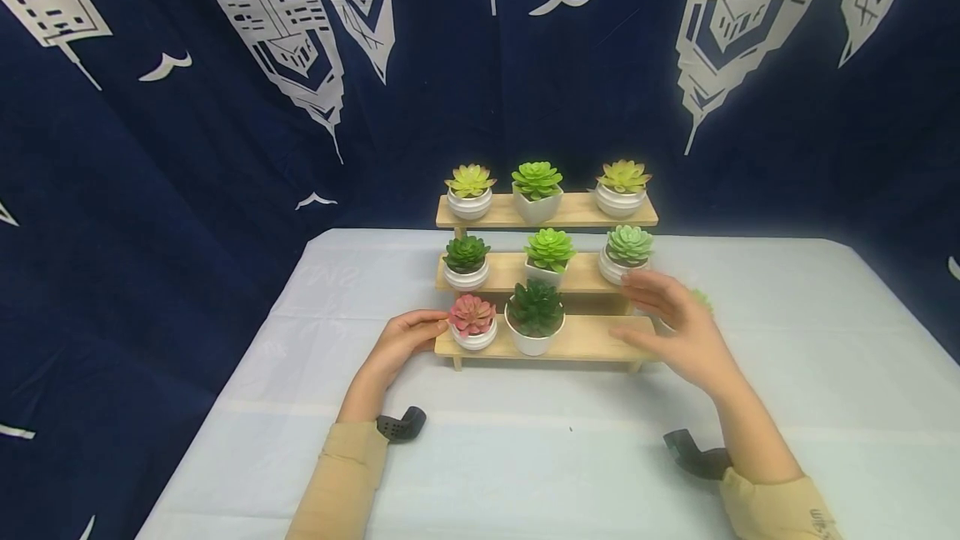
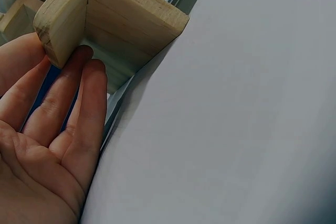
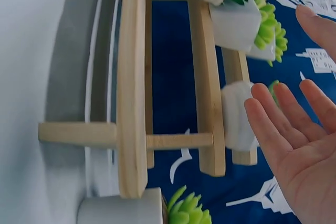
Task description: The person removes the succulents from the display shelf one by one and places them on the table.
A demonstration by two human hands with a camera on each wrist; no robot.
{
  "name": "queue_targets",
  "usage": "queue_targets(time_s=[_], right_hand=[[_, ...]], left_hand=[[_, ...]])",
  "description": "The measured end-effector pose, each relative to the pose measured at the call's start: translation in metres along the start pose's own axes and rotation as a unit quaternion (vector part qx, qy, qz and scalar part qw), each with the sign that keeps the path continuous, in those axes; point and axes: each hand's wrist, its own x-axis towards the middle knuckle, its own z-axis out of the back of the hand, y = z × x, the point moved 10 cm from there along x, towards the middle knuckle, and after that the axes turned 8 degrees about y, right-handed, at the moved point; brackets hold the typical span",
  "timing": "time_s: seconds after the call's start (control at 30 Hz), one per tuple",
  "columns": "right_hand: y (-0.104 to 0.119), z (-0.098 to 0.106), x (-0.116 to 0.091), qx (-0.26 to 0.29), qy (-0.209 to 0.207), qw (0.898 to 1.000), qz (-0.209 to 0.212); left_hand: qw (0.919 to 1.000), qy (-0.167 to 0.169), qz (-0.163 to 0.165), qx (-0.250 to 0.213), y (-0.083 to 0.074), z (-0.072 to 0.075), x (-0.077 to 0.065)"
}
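A three-tier wooden plant stand (image 1: 596,340) bears several small potted succulents. My left hand (image 1: 405,340) grips the left end of its lowest shelf, beside a pink succulent (image 1: 472,315). In the left wrist view, the fingers reach under the wooden end. My right hand (image 1: 690,336) is raised at the stand's right side, its fingers extended and holding nothing. Near those fingertips sits a pale green succulent (image 1: 628,244) on the middle shelf. A dark green succulent (image 1: 535,307) stands mid-way along the lowest shelf. Another potted succulent (image 3: 121,208) stands right of the stand, mostly hidden by my right hand in the head view.
Three succulents line the top shelf (image 1: 573,211), and three more fill the middle shelf (image 1: 510,272). The stand rests on a white-covered table (image 1: 510,457). Behind it hangs a dark blue cloth (image 1: 450,107) printed with white buildings.
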Motion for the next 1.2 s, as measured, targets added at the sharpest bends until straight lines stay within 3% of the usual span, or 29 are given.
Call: queue_targets(time_s=[0.33, 1.0, 1.2], right_hand=[[-0.013, -0.022, 0.001, 0.020, 0.024, 0.998, -0.050], [-0.024, -0.064, 0.004, 0.069, 0.022, 0.997, -0.036], [-0.028, -0.073, 0.003, 0.068, 0.018, 0.996, -0.055]], left_hand=[[1.0000, -0.004, 0.002, -0.002, 0.001, 0.001, 0.000], [0.9999, -0.008, 0.011, 0.003, 0.002, 0.002, 0.001], [0.9999, -0.009, 0.011, 0.003, 0.002, 0.002, 0.001]])
